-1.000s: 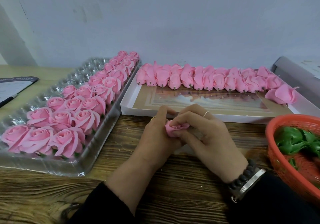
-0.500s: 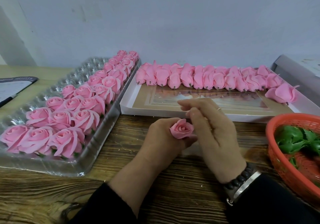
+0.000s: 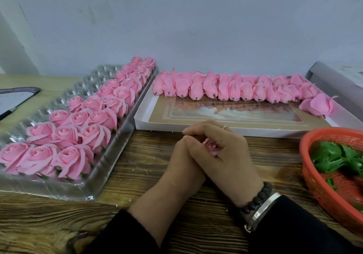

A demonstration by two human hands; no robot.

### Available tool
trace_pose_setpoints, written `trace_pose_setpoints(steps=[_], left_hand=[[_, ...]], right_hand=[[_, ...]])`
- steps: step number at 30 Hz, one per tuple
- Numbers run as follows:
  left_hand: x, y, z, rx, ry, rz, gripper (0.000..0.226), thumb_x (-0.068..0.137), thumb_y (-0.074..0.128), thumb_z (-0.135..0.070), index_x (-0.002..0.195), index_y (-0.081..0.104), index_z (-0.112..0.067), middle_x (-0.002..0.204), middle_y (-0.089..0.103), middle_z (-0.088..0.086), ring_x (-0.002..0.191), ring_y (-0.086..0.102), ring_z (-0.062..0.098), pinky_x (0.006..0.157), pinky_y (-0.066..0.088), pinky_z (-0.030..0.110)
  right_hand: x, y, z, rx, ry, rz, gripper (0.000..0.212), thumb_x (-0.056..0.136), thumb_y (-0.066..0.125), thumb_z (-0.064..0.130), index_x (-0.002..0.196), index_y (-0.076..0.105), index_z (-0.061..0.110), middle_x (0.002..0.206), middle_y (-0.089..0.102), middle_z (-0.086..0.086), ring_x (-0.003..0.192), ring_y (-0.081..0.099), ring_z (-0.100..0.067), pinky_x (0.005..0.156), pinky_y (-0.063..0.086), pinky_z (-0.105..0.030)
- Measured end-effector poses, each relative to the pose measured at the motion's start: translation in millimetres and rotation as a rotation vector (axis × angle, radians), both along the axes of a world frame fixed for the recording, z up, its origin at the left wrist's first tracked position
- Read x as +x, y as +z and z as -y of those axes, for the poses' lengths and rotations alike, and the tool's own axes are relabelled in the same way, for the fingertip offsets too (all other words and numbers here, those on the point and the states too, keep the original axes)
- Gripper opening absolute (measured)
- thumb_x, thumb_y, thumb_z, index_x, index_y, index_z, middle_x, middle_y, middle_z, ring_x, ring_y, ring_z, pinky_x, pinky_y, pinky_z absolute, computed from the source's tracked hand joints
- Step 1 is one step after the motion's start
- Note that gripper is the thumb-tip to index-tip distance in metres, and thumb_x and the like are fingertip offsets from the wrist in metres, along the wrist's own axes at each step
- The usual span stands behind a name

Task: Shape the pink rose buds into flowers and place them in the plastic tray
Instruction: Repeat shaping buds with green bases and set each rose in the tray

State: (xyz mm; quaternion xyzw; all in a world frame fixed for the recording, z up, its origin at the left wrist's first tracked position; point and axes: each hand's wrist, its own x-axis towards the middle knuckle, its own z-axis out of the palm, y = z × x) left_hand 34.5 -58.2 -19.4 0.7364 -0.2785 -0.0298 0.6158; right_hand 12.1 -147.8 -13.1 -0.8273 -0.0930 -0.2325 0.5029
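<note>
Both my hands meet over the wooden table, cupped around one pink rose bud (image 3: 211, 147). My left hand (image 3: 183, 161) holds it from below and my right hand (image 3: 224, 151) curls over it from the right, so only the bud's centre shows between the fingers. A clear plastic tray (image 3: 110, 167) lies to the left, with several shaped pink roses (image 3: 78, 128) along its right side. A row of unshaped pink buds (image 3: 235, 89) lies along the far edge of a flat white box (image 3: 196, 129) behind my hands.
A red plastic basket (image 3: 322, 187) with green leaf pieces (image 3: 334, 155) stands at the right. A dark-edged paper and a pen (image 3: 11, 100) lie at the far left. A grey box (image 3: 337, 81) sits at the back right. The wall rises close behind.
My right hand, raised off the rose half a second ago, has come back down and closed over it. The rose, then fully visible on my left fingers, is now mostly covered.
</note>
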Motion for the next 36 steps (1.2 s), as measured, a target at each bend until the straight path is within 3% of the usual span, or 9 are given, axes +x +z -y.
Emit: trace_pose_setpoints(steps=[2, 5, 14, 16, 19, 24, 28, 32, 36], left_hand=[[-1, 2, 0, 0.005, -0.027, -0.039, 0.024, 0.084, 0.050, 0.015, 0.094, 0.060, -0.004, 0.080, 0.063, -0.006, 0.068, 0.059, -0.013, 0.063, 0.045, 0.004], [0, 5, 0, -0.019, -0.020, -0.002, 0.023, 0.083, 0.058, 0.009, 0.073, 0.061, -0.012, 0.062, 0.063, -0.011, 0.064, 0.060, -0.007, 0.057, 0.045, 0.006], [0, 10, -5, -0.024, 0.035, 0.025, 0.005, 0.081, 0.061, 0.006, 0.076, 0.062, 0.008, 0.069, 0.062, 0.016, 0.065, 0.057, 0.011, 0.057, 0.047, 0.017], [2, 10, -5, -0.022, 0.048, -0.003, 0.007, 0.081, 0.061, 0.005, 0.075, 0.062, 0.003, 0.068, 0.064, 0.012, 0.065, 0.059, 0.013, 0.058, 0.048, 0.018], [3, 10, -4, 0.022, 0.101, 0.002, 0.025, 0.082, 0.063, -0.003, 0.066, 0.056, -0.023, 0.053, 0.061, -0.016, 0.059, 0.059, -0.007, 0.052, 0.042, 0.005], [2, 5, 1, 0.209, 0.137, 0.175, 0.039, 0.087, 0.055, -0.002, 0.066, 0.049, -0.033, 0.057, 0.054, -0.016, 0.063, 0.058, -0.010, 0.053, 0.044, 0.007], [0, 2, 3, 0.010, 0.059, -0.044, 0.028, 0.086, 0.045, 0.013, 0.081, 0.061, -0.008, 0.069, 0.059, -0.008, 0.067, 0.058, 0.003, 0.064, 0.050, 0.015], [-2, 2, 4, -0.305, -0.080, -0.265, 0.033, 0.085, 0.043, 0.011, 0.069, 0.064, -0.009, 0.063, 0.066, -0.001, 0.063, 0.064, 0.008, 0.058, 0.053, 0.018], [-3, 3, 5, -0.246, -0.010, -0.176, 0.030, 0.082, 0.051, 0.017, 0.070, 0.061, -0.009, 0.060, 0.065, -0.006, 0.061, 0.062, 0.003, 0.056, 0.051, 0.015]], right_hand=[[0, -1, 2, -0.018, 0.017, -0.060, 0.034, 0.067, 0.051, 0.056, 0.090, 0.067, 0.036, 0.092, 0.066, 0.016, 0.095, 0.060, -0.005, 0.084, 0.050, -0.028], [1, -1, 6, 0.001, 0.053, -0.150, 0.038, 0.061, 0.055, 0.063, 0.090, 0.061, 0.041, 0.089, 0.066, 0.013, 0.088, 0.061, -0.002, 0.078, 0.053, -0.027], [6, 1, 23, -0.037, 0.248, -0.329, 0.062, 0.057, 0.069, 0.057, 0.114, 0.046, 0.048, 0.106, 0.062, 0.018, 0.101, 0.057, 0.004, 0.092, 0.046, -0.022], [4, 3, 25, -0.008, 0.238, -0.286, 0.069, 0.057, 0.069, 0.059, 0.121, 0.046, 0.045, 0.116, 0.060, 0.017, 0.109, 0.054, 0.004, 0.094, 0.044, -0.018], [0, 8, 17, 0.104, 0.133, -0.056, 0.039, 0.074, 0.051, 0.054, 0.109, 0.060, 0.038, 0.109, 0.064, 0.020, 0.105, 0.056, 0.006, 0.082, 0.043, -0.007], [-2, 4, -1, -0.018, -0.040, 0.089, 0.039, 0.085, 0.038, 0.037, 0.091, 0.073, 0.019, 0.094, 0.069, 0.013, 0.096, 0.061, -0.004, 0.087, 0.046, -0.022], [-2, 2, -5, -0.170, -0.122, 0.063, 0.046, 0.083, 0.033, 0.037, 0.093, 0.073, 0.017, 0.095, 0.070, 0.008, 0.096, 0.061, -0.010, 0.089, 0.049, -0.028], [-1, 3, -4, -0.112, -0.067, -0.018, 0.044, 0.075, 0.038, 0.047, 0.094, 0.071, 0.025, 0.095, 0.069, 0.010, 0.097, 0.061, -0.011, 0.088, 0.050, -0.035], [1, 2, 4, -0.010, 0.034, -0.161, 0.040, 0.062, 0.050, 0.063, 0.088, 0.063, 0.036, 0.083, 0.068, 0.013, 0.080, 0.064, -0.002, 0.075, 0.055, -0.032]])
